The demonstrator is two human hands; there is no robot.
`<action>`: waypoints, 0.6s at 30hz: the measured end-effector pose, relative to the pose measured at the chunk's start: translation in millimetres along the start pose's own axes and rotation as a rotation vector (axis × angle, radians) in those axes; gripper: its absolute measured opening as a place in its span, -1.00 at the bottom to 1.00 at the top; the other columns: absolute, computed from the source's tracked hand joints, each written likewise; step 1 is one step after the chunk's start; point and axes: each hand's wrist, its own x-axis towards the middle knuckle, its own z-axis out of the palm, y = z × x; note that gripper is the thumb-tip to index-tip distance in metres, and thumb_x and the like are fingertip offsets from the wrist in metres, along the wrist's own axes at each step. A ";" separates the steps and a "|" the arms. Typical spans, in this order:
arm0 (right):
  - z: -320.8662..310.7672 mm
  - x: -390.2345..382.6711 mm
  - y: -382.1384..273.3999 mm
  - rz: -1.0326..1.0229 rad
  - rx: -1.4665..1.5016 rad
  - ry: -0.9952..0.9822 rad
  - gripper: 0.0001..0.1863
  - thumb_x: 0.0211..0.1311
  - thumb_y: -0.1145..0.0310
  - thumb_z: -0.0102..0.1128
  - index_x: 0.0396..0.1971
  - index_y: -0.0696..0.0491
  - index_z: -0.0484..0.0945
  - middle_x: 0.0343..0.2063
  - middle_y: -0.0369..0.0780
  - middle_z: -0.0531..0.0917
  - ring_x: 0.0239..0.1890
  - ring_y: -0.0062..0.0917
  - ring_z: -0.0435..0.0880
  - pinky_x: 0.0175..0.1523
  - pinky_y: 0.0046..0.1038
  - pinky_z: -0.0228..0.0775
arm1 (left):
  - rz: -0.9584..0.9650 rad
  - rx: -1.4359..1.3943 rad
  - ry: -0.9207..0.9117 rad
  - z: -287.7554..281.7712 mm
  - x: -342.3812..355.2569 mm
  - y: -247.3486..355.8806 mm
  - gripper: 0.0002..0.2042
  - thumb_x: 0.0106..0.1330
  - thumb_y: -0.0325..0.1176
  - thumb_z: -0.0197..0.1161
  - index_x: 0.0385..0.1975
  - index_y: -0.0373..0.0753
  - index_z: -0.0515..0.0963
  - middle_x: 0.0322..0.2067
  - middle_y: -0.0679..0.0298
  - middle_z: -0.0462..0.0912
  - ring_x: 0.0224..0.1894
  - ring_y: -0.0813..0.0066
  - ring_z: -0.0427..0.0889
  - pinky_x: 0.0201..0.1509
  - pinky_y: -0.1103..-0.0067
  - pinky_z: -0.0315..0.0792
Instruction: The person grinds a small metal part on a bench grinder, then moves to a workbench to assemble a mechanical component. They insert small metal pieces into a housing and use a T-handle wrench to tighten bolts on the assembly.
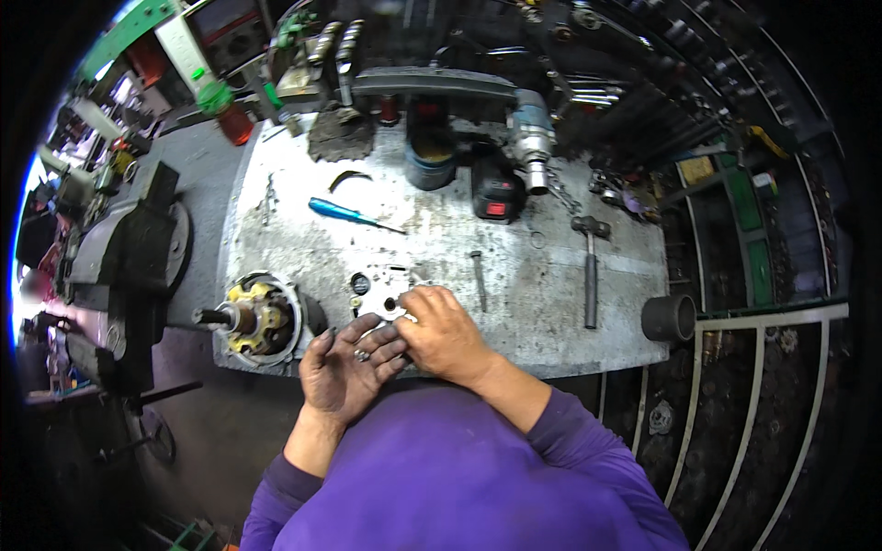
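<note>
A small metal piece lies on the fingers of my left hand, palm up and loosely spread by the near edge of the bench, while my right hand bends over those fingertips, pinching something or not, I cannot tell. Just beyond sits a pale metal plate; a shafted motor part occupies the near left corner, a hammer lies toward the right edge.

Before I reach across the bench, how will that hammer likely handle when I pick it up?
The hammer is probably stiff, given its straight, slim handle. It likely feels head-heavy, since its thick, metallic-looking head sits at one end. It probably won't roll far: the head juts crosswise.
</note>
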 end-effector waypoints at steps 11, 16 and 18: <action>-36.0 11.7 -18.8 0.066 0.128 0.191 -0.75 0.06 0.50 0.39 -0.21 0.14 0.66 -0.23 -0.16 0.61 -0.14 -0.24 0.62 0.02 -0.22 0.48 | 0.084 0.012 0.022 12.9 -0.8 -3.1 -0.10 0.40 0.28 0.17 0.50 -0.38 0.23 0.37 -0.10 0.43 0.44 0.00 0.41 0.57 0.11 0.26; -44.2 12.7 -35.9 -0.044 0.212 -0.069 -0.75 0.12 0.42 0.40 -0.17 0.07 0.70 -0.30 -0.22 0.58 -0.24 -0.34 0.58 -0.11 -0.30 0.40 | 0.016 -0.041 0.005 16.2 -0.8 -10.0 -0.05 0.40 0.34 0.11 0.52 -0.41 0.20 0.38 -0.14 0.42 0.41 -0.01 0.45 0.55 0.08 0.27; -39.3 13.1 -39.3 -0.042 0.172 -0.113 -0.77 0.15 0.37 0.37 -0.17 0.06 0.72 -0.31 -0.23 0.58 -0.25 -0.35 0.58 -0.12 -0.29 0.39 | -0.020 0.031 -0.008 15.5 -3.3 -14.8 -0.02 0.40 0.38 0.04 0.51 -0.44 0.20 0.34 -0.13 0.47 0.38 0.04 0.49 0.53 0.09 0.29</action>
